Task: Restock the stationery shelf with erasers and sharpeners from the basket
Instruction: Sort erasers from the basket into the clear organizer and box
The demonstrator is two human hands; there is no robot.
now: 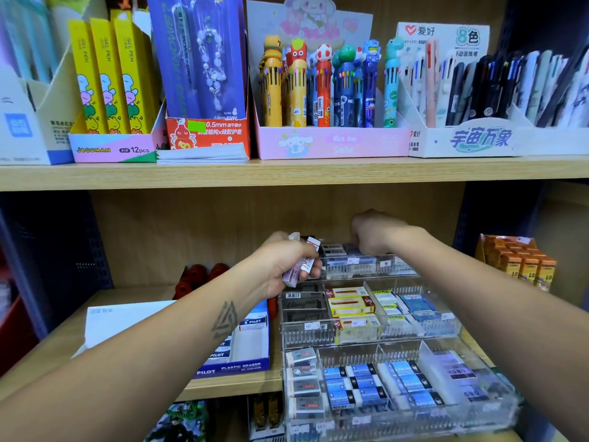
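Left hand [288,266] at about 9 o'clock of the clear tiered organizer [376,338], fingers curled round a small stack of sleeved erasers [302,266], top ends poking out above the knuckles. That's the feed stock. Judging by the pose, the step is loading the top tier, one piece at a time.

Doing it well: keep the stack steady and just beside the top tier so the other hand has a short transfer. Match sleeve brand to the slot already holding it; slide each eraser flat, label up, against the divider comb. Don't lean on the acrylic, it overhangs the shelf edge [229,386] at 6 o'clock and could tip.

Right hand [376,237] at 12 o'clock of the organizer, back of hand toward camera, fingers bent down into the top-tier erasers [338,250]. Whether it pinches one or just nudges them: can't tell.

Hidden or unclear:
- Basket: not in view.
- Right fingertips: fully occluded by the hand.
- Count of erasers in the left grip: unclear, roughly three or more.
- Sharpeners: none identifiable; red items [204,277] at 10 o'clock too blurred to name.
- Top-tier price tags and labels unreadable.
- Organizer's lowest tier blurred at frame bottom.
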